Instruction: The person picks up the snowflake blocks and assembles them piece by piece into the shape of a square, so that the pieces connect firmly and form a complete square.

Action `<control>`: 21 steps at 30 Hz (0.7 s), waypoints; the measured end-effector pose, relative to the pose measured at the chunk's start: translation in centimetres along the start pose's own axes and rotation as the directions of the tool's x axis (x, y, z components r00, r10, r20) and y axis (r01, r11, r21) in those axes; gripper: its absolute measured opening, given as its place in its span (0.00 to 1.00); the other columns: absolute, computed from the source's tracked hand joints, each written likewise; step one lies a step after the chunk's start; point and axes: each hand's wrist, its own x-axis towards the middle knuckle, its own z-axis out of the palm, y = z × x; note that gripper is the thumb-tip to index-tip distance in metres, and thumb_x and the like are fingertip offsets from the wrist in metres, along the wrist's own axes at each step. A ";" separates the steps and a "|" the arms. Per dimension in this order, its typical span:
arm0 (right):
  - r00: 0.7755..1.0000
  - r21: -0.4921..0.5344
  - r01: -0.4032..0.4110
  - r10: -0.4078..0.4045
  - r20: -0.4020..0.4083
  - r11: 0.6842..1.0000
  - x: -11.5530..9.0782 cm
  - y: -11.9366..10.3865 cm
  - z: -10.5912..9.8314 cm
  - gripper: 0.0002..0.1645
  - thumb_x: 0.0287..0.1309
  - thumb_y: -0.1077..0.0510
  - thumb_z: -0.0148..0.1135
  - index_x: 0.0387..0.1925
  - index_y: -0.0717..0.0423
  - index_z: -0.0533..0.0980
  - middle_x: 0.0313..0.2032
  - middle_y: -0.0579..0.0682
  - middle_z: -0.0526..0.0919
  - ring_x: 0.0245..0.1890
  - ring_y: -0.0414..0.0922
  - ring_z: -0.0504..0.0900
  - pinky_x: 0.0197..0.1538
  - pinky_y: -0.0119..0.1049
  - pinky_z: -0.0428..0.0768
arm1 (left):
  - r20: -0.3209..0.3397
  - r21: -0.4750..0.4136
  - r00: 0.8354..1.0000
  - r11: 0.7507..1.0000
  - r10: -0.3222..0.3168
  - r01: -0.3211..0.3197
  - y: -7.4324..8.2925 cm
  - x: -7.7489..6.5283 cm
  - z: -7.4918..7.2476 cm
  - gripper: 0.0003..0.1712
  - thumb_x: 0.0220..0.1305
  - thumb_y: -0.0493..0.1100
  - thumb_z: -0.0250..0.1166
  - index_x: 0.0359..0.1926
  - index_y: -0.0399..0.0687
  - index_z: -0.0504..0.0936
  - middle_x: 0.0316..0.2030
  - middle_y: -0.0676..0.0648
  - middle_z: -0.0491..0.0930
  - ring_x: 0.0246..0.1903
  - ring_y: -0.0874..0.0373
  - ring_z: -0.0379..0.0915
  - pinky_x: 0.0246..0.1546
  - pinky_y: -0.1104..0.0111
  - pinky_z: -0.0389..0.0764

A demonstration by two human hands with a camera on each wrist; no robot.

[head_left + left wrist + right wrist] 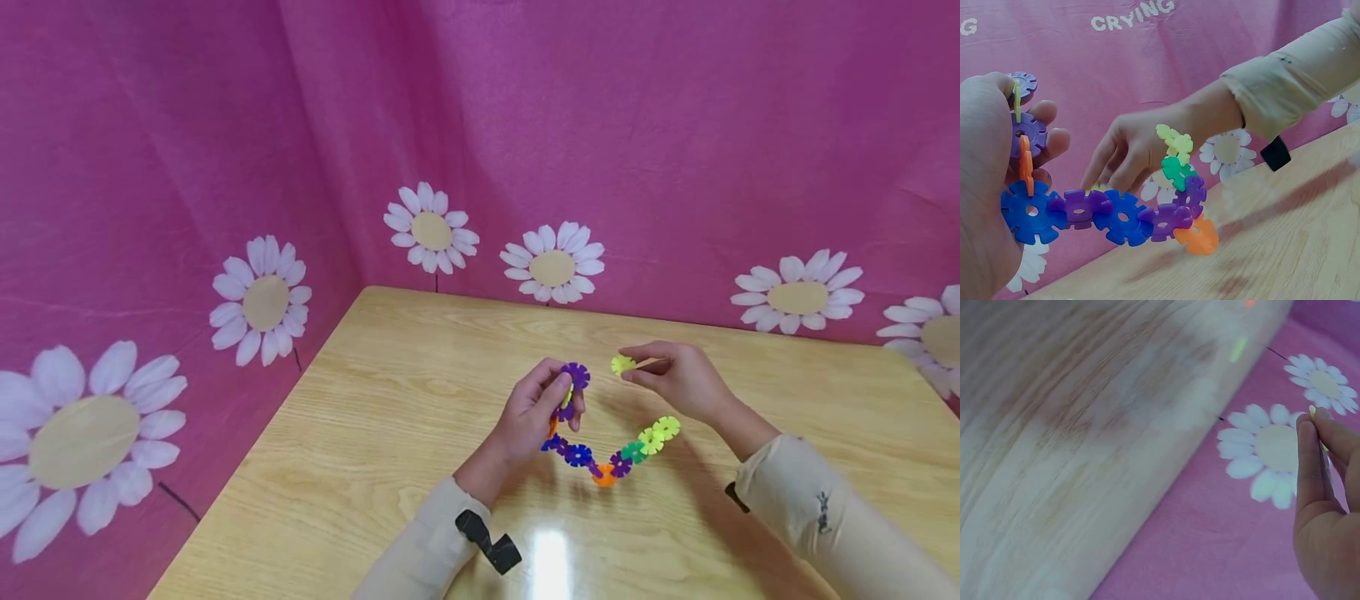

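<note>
My left hand (531,411) pinches one end of a chain of notched plastic discs (578,455) between thumb and fingers. Blue, purple, orange, green and yellow pieces slot into each other, and the chain hangs in a curve above the table, its yellow end rising at the right. In the left wrist view a large blue disc (1033,212) hangs close by the palm. Apart from the chain, my right hand (686,379) pinches a single yellow notched disc (622,364) at its fingertips. From the right wrist view only the thin edge of that yellow disc (1312,410) shows.
A light wooden table (360,433) lies under both hands. Pink cloth (637,125) printed with white daisies hangs behind it and along the left side. Black straps (487,542) dangle from the sleeves at the wrists.
</note>
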 end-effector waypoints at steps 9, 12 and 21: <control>0.980 0.136 -0.197 0.200 -0.009 0.971 -3.1 -3.0 -3.1 0.27 0.59 0.49 0.71 0.57 0.55 0.81 0.53 0.58 0.85 0.39 0.38 0.89 0.40 0.29 0.84 | -0.005 0.020 1.000 1.000 0.007 -0.007 0.1 0.2 0.7 0.17 0.81 0.51 0.43 0.57 0.44 0.66 0.35 0.42 0.73 0.27 0.62 0.74 0.36 0.73 0.81; 0.971 0.184 -0.238 0.239 0.016 0.954 -4.2 -4.0 -3.7 0.29 0.58 0.46 0.71 0.58 0.53 0.80 0.56 0.57 0.84 0.40 0.33 0.88 0.43 0.25 0.82 | -0.002 0.028 1.000 1.000 0.013 -0.013 0.2 0.2 0.9 0.15 0.81 0.48 0.42 0.57 0.44 0.65 0.35 0.38 0.73 0.27 0.61 0.73 0.36 0.74 0.80; 0.956 0.340 -0.292 0.279 0.087 0.894 -6.3 -7.1 -3.2 0.30 0.58 0.48 0.72 0.59 0.56 0.79 0.51 0.46 0.87 0.43 0.38 0.89 0.46 0.28 0.83 | 0.033 0.022 0.998 0.999 0.048 -0.049 0.0 0.2 1.5 0.15 0.82 0.46 0.40 0.56 0.40 0.64 0.34 0.36 0.72 0.28 0.62 0.72 0.34 0.74 0.80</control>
